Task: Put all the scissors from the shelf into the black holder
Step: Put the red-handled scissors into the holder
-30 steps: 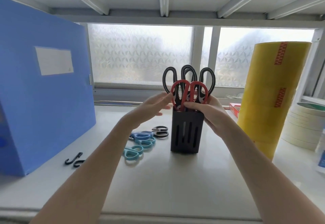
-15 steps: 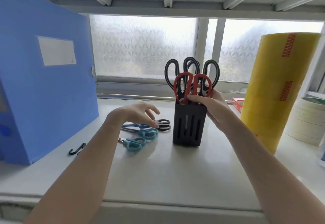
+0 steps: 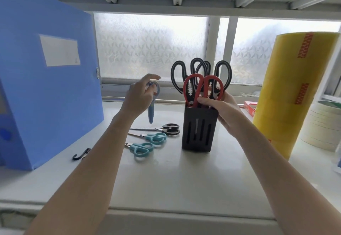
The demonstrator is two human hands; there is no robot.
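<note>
The black holder (image 3: 197, 131) stands mid-shelf with red-handled scissors (image 3: 201, 87) and two black-handled pairs (image 3: 200, 68) upright in it. My right hand (image 3: 219, 107) grips the holder's top right edge, thumb across the red pair. My left hand (image 3: 138, 96) holds a pair of blue scissors (image 3: 152, 109) in the air left of the holder, tip pointing down. Below it on the shelf lie small black-handled scissors (image 3: 166, 128) and two teal-handled pairs (image 3: 153, 138) (image 3: 140, 149).
A big blue file box (image 3: 46, 87) stands at the left with a black hook (image 3: 81, 154) by its corner. A tall yellow tape roll (image 3: 295, 94), stacked white tape rolls (image 3: 321, 124) and a red box (image 3: 250, 106) are on the right. A frosted window is behind.
My left hand went from the holder down to the scissors lying on the shelf, then picked up the blue pair and raised it. My right hand has stayed on the holder.
</note>
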